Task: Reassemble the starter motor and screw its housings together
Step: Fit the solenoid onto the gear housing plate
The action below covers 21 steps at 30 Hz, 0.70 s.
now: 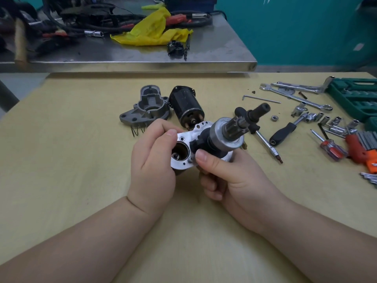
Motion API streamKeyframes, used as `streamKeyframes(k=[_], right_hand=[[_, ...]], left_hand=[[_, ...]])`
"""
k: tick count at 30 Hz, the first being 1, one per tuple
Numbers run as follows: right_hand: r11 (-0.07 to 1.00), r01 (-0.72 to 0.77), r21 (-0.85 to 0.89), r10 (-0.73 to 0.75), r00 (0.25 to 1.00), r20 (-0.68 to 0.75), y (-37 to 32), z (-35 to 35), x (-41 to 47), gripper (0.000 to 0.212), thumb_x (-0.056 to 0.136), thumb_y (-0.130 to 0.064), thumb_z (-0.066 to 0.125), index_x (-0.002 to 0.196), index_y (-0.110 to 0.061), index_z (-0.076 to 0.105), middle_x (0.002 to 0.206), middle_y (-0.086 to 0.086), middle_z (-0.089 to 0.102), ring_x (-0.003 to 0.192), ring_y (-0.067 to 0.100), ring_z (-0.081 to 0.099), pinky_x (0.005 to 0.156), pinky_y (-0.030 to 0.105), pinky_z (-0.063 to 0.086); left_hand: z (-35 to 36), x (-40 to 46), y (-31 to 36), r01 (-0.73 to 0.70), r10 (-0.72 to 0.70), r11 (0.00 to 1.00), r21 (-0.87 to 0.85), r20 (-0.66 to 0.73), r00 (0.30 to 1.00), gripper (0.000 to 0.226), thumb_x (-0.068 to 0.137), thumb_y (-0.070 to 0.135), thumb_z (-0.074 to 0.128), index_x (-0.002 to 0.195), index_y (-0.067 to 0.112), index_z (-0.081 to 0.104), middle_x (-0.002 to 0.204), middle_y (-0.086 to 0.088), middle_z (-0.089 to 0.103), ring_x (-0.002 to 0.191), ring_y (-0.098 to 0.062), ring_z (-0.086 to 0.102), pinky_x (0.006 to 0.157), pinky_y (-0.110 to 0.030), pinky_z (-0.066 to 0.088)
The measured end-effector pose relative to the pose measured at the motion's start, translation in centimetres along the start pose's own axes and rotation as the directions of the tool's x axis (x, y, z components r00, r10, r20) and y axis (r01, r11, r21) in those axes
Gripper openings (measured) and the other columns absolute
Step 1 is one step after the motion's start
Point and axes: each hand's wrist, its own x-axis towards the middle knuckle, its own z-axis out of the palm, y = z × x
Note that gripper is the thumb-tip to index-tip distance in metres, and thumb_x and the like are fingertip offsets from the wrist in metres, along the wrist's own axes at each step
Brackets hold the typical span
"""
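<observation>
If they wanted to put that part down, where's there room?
Bare yellow tabletop left of the left hand, below the grey cast housing, and between the forearms. Crowded right: chrome wrenches, sockets, red-handled screwdrivers.

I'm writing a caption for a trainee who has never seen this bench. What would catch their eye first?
First, the two hands at centre: the left hand and right hand grip a silver starter assembly above the table, its shaft pointing up-right. Behind it lie a grey nose housing and a black motor body, with scattered tools to the right.
</observation>
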Motion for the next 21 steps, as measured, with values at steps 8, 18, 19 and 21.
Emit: streamKeyframes(k=[8,18,19,21], right_hand=[[0.999,0.033,-0.04,-0.033,0.999,0.003,-0.05,0.11,-0.05,0.011,0.085,-0.017,0.075,0.089,-0.027,0.074,0.078,0.001,0.055,0.057,0.014,0.043,0.045,0.025,0.03],[0.999,0.035,-0.028,-0.036,0.999,-0.028,0.23,0.04,-0.05,0.015,0.082,-0.016,0.075,0.096,-0.021,0.073,0.08,0.008,0.056,0.055,0.015,0.041,0.045,0.024,0.029],[0.999,0.039,-0.015,-0.039,0.999,-0.017,0.21,0.05,-0.03,0.014,0.083,-0.016,0.074,0.094,-0.023,0.074,0.078,0.003,0.058,0.055,0.015,0.041,0.044,0.024,0.029],[0.999,0.047,-0.022,-0.047,0.999,-0.006,0.27,0.07,0.04,0.014,0.085,-0.018,0.075,0.097,-0.024,0.075,0.08,0.001,0.059,0.056,0.014,0.04,0.044,0.024,0.03]], left_hand=[[0.09,-0.04,0.1,0.023,-0.023,1.0,-0.01,-0.033,0.999,0.023,0.094,0.013,0.047,0.075,0.009,0.058,0.062,0.004,0.054,0.062,-0.011,0.049,0.054,-0.019,0.038],[0.26,-0.29,-0.15,-0.028,0.029,0.999,0.033,-0.029,0.999,0.023,0.098,0.012,0.046,0.078,0.007,0.057,0.063,0.007,0.052,0.062,-0.007,0.048,0.056,-0.016,0.037],[0.28,-0.3,-0.17,-0.029,0.03,0.999,0.033,-0.032,0.999,0.023,0.098,0.012,0.046,0.079,0.006,0.057,0.064,0.007,0.052,0.063,-0.007,0.048,0.056,-0.016,0.038],[0.32,-0.33,-0.2,-0.03,0.031,0.999,0.03,-0.037,0.999,0.023,0.098,0.011,0.045,0.079,0.004,0.056,0.063,0.008,0.052,0.062,-0.007,0.048,0.056,-0.016,0.037]])
